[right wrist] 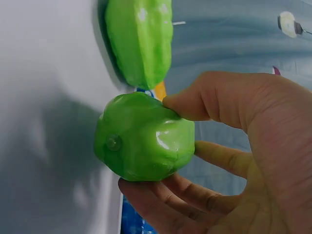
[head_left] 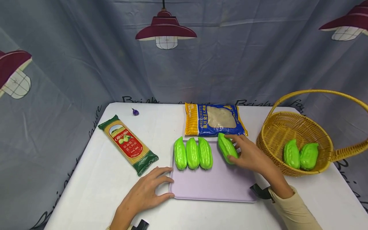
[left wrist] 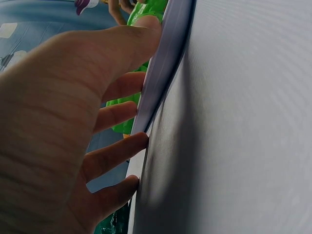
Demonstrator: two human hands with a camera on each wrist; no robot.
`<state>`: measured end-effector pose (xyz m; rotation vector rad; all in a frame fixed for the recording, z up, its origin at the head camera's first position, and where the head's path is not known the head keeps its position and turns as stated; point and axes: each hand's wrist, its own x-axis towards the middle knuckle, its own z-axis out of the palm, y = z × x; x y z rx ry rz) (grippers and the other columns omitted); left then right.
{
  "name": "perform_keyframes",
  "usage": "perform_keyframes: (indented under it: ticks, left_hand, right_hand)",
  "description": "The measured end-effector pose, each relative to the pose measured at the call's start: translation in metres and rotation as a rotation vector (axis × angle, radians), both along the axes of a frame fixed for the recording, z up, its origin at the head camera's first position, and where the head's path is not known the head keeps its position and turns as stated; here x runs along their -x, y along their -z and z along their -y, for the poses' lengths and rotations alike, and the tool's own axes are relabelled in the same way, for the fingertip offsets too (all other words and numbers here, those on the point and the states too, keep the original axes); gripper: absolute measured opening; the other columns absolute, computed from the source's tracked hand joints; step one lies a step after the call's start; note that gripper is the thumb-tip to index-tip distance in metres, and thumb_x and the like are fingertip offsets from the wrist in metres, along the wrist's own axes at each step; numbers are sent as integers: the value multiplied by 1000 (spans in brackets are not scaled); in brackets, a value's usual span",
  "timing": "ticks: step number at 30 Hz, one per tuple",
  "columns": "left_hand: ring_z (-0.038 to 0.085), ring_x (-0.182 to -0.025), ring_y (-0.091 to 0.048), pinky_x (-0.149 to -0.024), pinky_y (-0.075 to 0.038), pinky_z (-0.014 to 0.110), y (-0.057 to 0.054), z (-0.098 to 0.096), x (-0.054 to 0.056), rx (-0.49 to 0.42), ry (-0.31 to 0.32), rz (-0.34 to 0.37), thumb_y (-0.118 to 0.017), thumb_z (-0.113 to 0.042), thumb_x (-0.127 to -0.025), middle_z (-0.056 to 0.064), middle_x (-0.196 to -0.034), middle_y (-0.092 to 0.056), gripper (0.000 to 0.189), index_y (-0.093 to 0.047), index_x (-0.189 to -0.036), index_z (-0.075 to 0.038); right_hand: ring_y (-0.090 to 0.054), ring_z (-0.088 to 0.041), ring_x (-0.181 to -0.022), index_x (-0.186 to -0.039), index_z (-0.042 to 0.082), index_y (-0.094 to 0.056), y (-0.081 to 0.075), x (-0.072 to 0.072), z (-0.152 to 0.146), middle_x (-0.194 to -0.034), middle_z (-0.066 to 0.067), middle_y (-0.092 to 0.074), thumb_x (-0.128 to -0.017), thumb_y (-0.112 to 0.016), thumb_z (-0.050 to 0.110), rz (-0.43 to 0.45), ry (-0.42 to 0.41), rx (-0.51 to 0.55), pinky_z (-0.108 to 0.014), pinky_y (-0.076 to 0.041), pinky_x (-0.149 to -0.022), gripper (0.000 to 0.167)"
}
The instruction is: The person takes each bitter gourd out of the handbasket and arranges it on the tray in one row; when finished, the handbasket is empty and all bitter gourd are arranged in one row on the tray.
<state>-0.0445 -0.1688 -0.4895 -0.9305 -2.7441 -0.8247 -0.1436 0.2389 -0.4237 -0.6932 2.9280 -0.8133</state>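
My right hand point(head_left: 249, 152) grips a bright green, ribbed bitter gourd point(head_left: 226, 147) between thumb and fingers, over the right part of a pale purple tray point(head_left: 212, 187). Its rounded end with a small stem nub faces the camera in the right wrist view, where the thumb lies on one side and the fingers on the other. Three more bitter gourds point(head_left: 193, 154) lie side by side at the tray's back left. At the tray's left edge my left hand point(head_left: 149, 188) rests with spread fingers, the fingertips point(left wrist: 148, 29) right at the rim.
A wicker basket point(head_left: 297, 119) with a tall handle stands at right, two bitter gourds point(head_left: 308, 156) inside. Behind the tray lies a blue and yellow pasta bag point(head_left: 219, 119). A spaghetti pack point(head_left: 127, 143) and a small purple object point(head_left: 135, 112) lie on the white table point(head_left: 86, 198) at left.
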Motion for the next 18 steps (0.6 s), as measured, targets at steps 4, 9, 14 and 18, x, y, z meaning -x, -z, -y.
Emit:
perform_keyframes:
  ticks: [4,9,14,18]
  left_hand:
    - [18,-138,-61,-126,-45,44,0,0,0,5,-4,9,-92,-49,-84,-5,-150,-63,39,-80,-113,-25]
    - [17,-139,-60,-127,-44,42,-1,-1,0,11,-5,18,-92,-49,-84,-5,-150,-63,39,-80,-113,-25]
    - [17,-139,-60,-127,-44,42,0,0,0,12,-5,16,-92,-49,-84,-5,-150,-63,39,-80,-113,-25]
    - [16,-139,-60,-127,-44,42,0,0,0,12,-9,22,-92,-49,-84,-6,-150,-63,39,-80,-113,-25]
  right_hand:
    - [-70,-33,-102,-152,9,-53,3,-1,5,-126,-25,-62,-85,-87,16,25,-2,-2,-37,-63,-73,75]
    - [-69,-33,-103,-153,10,-53,7,-3,10,-126,-25,-62,-85,-87,16,32,1,-13,-42,-65,-76,76]
    - [-69,-34,-104,-154,11,-51,10,-4,13,-127,-26,-61,-86,-86,17,42,3,-10,-47,-65,-78,77]
    - [-69,-34,-104,-155,10,-51,12,-4,16,-127,-27,-61,-87,-87,18,48,3,2,-42,-65,-76,78]
